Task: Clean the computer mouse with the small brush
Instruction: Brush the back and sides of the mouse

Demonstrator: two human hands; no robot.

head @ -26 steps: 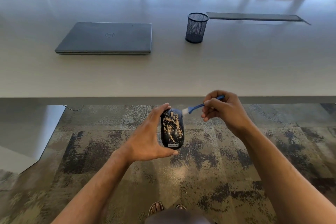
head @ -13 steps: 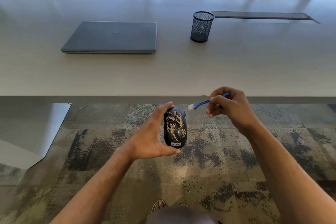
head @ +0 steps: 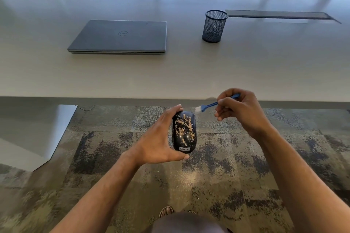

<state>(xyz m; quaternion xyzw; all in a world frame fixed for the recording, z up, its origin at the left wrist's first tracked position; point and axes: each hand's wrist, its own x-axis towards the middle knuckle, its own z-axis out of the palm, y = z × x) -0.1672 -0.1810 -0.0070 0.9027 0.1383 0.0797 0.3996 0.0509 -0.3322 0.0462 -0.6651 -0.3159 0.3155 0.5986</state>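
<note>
Gripping mouse (head: 184, 131) in left hand (head: 159, 140); pinching brush (head: 214, 103) in right hand (head: 240, 109), bristles just off mouse's far end.

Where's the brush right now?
Head view, right of centre: the brush is in the right hand, bristles pointing left, just up and right of the mouse in the left hand, in front of the table edge.

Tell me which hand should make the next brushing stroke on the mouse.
The right hand. It already holds the brush, bristles just off the mouse's front right corner. The left hand grips the mouse front and back, so it should probably just keep it steady.
</note>
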